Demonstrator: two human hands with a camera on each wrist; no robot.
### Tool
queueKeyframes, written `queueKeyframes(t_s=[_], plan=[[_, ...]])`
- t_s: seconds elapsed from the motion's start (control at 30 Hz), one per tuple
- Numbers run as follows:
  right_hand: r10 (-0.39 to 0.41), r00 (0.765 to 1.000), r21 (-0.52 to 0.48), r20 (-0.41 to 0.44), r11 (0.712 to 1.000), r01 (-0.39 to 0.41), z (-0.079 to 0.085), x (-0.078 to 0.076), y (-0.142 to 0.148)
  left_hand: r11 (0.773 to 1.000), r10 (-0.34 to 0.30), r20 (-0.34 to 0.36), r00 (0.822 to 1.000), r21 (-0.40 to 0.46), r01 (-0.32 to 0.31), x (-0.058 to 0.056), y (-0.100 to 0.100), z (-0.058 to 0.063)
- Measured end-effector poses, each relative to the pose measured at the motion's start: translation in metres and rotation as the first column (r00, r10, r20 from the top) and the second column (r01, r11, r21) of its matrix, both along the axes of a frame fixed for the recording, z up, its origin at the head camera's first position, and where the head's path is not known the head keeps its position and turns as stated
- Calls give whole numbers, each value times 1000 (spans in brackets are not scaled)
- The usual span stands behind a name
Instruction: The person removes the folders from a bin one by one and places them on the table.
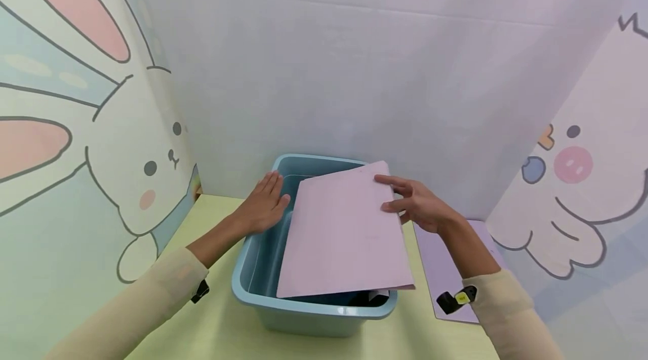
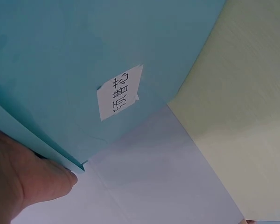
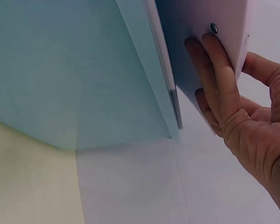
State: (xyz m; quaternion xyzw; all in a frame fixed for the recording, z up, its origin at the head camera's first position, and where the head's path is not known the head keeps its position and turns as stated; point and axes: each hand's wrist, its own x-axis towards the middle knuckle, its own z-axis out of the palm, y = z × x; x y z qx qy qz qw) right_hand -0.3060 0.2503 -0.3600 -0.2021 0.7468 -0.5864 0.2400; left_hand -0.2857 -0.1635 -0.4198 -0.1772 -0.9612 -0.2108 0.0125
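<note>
A flat pink folder [image 1: 344, 230] lies tilted over the blue plastic tub [image 1: 283, 306], its lower right corner overlapping the front rim. My right hand [image 1: 417, 202] holds the folder by its right edge. In the right wrist view, fingers of the right hand [image 3: 252, 112] lie on both sides of the pink folder [image 3: 233, 28], near a small dark round hole. My left hand [image 1: 263, 202] rests at the tub's left rim with straight fingers. Close to that rim, the left wrist view shows part of the left hand [image 2: 37, 182], and no folder.
A flat purple board [image 1: 430, 270] lies on the pale yellow table [image 1: 217, 315], right of the tub, partly under my right forearm. Something black [image 1: 361, 299] shows inside the tub's front. A handwritten paper label [image 2: 120, 92] is on the tub's outside. Walls with cartoon animals stand left and right.
</note>
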Motion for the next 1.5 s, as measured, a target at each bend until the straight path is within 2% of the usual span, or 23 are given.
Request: queueKeyframes(t_s=[0.4, 0.7, 1.13, 1.37, 1.5], plan=[[42, 998, -97, -46, 994, -46, 0, -1, 42, 1000, -1, -26, 1000, -14, 0, 1, 1, 2], [110, 994, -262, -17, 959, -110, -5, -3, 75, 1000, -1, -17, 1000, -16, 1, -1, 2, 2], [124, 991, -360, 54, 928, -96, 11, 4, 117, 1000, -14, -17, 1000, -1, 14, -1, -1, 1], [111, 992, -396, 62, 915, -77, 11, 5, 145, 1000, -11, -10, 1000, 10, 11, 0, -1, 1], [130, 988, -439, 83, 895, -81, 11, 7, 161, 1000, -11, -10, 1000, 11, 11, 0, -1, 1]])
